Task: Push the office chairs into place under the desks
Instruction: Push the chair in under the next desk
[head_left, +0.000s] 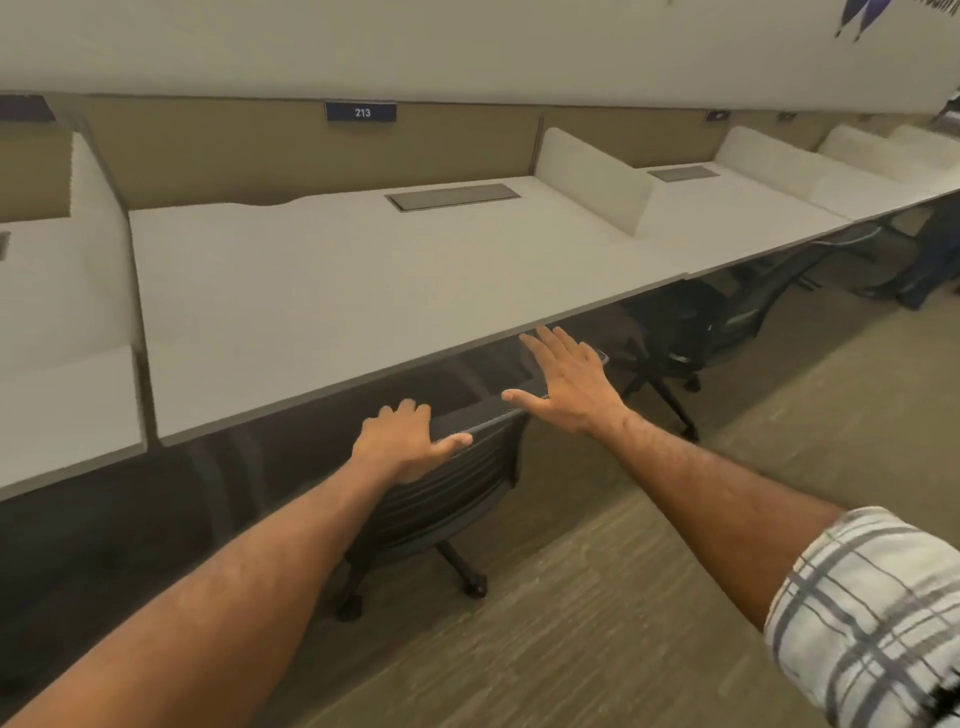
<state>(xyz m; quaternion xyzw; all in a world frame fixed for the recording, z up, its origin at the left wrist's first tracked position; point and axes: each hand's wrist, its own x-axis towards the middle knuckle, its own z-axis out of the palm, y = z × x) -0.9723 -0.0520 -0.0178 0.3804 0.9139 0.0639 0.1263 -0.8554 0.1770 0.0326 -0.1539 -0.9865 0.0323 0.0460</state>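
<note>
A black office chair stands at the front edge of the white desk marked 213, its backrest close to the desk edge and its seat hidden underneath. My left hand grips the top left of the backrest, fingers curled over the rim. My right hand hovers flat over the top right of the backrest with fingers spread; whether it touches the rim I cannot tell. A second black office chair sits partly under the neighbouring desk to the right.
White dividers separate the desks, which run in a row along a tan partition. A grey cable hatch is set in the desk top. Carpet floor lies behind the chairs. A person's legs stand at the far right.
</note>
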